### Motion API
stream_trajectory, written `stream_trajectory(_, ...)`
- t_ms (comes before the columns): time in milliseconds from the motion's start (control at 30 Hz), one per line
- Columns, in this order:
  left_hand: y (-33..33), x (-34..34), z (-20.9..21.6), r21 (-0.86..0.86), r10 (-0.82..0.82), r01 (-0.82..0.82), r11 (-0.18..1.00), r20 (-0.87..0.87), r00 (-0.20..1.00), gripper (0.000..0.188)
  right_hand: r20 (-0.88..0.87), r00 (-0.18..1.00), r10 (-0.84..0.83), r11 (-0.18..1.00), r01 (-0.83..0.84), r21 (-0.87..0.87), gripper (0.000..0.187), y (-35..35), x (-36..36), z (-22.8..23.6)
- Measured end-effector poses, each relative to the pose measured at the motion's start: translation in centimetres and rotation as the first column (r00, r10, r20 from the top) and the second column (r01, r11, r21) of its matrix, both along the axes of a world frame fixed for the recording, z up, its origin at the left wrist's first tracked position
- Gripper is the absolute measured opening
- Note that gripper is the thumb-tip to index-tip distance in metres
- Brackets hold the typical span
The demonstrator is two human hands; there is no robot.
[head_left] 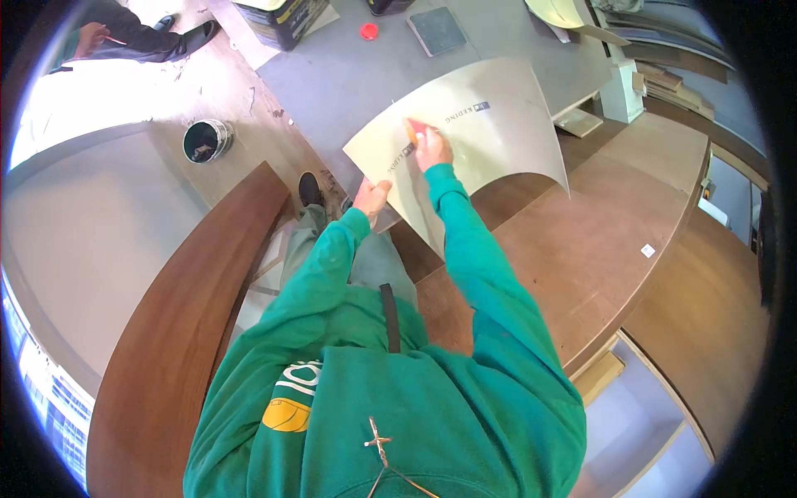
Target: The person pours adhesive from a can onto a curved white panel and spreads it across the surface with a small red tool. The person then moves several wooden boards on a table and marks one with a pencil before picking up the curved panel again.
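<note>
Left hand grips the laminate sheet; right hand grips an orange tool. Work appears underway; remaining extent cannot be determined.

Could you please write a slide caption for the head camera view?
Left hand holding a thin, curved cream sheet by its edge, right hand holding a small orange object over its face.

Curved sheet is pale cream with small dark print, counter grey, cap bright red, sweatshirt green with white-and-yellow graphic lol.
</note>
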State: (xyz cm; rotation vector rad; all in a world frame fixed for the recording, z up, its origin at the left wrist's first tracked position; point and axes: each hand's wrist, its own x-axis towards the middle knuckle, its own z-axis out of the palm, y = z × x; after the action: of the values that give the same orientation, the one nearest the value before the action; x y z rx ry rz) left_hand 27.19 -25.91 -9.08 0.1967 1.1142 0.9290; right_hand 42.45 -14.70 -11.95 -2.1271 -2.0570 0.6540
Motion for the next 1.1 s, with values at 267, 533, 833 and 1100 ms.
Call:
stream_trajectory(267,-1.0,-0.5,-0.4,0.034,-0.020,0.020,0.999,-0.009,1.000,0.050,0.062,0.994,-0.087,0.989,0.079,0.127,0.021,5.6,-0.7,0.3)
stream_trajectory(533,-0.6,-0.6,-0.7,-0.015,-0.058,0.057,0.998,-0.054,0.997,0.048,0.018,1.000,0.002,0.999,-0.003,0.051,0.023,4.7,-1.4,1.0)
stream_trajectory(833,-0.8,-0.9,-1.3,-0.031,-0.074,0.073,0.997,-0.015,0.997,0.049,0.054,0.997,0.045,0.996,-0.049,0.069,0.028,4.1,-2.3,0.6)
stream_trajectory(1100,0.0,-1.6,0.2,0.079,-0.051,0.049,0.996,0.025,0.998,0.059,-0.134,0.969,0.210,0.964,-0.182,0.192,0.029,0.4,-1.8,2.1)
